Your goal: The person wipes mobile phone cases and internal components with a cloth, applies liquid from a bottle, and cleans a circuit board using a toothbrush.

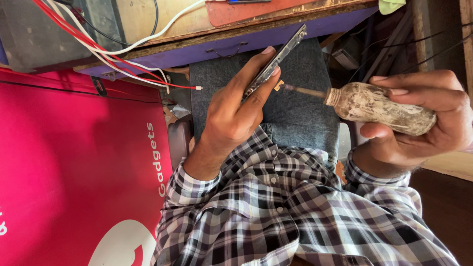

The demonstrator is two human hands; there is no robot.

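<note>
A: What have the hands got?

B: The left hand (231, 111) is closed around a phone (274, 63), held edge-on and tilted, thumb along one face, fingers behind. The right hand (423, 113) is wrapped around a grimy bottle (379, 106), lying almost level, its thin nozzle (303, 91) pointing at the phone's lower edge.

A: Touching?

B: The nozzle tip sits just beside a small tab (279, 85) at that edge, right by the left fingers. Whether it touches, I cannot tell.

A: So which step is this?

B: My judgement: laying liquid from the bottle along the phone's edge, at the very start of the pass.

A: And the next move?

B: It would call for a light squeeze with the right hand, the left keeping the phone steady, so only a little lands on the seam.

A: Around them?

B: Both are over the person's lap (295, 113), checked shirt (276, 207) below. Beyond, a wooden surface (162, 22) with a purple drawer (236, 47); red and white wires (123, 59) hang off it. A pink board (64, 162) stands to the left.
</note>
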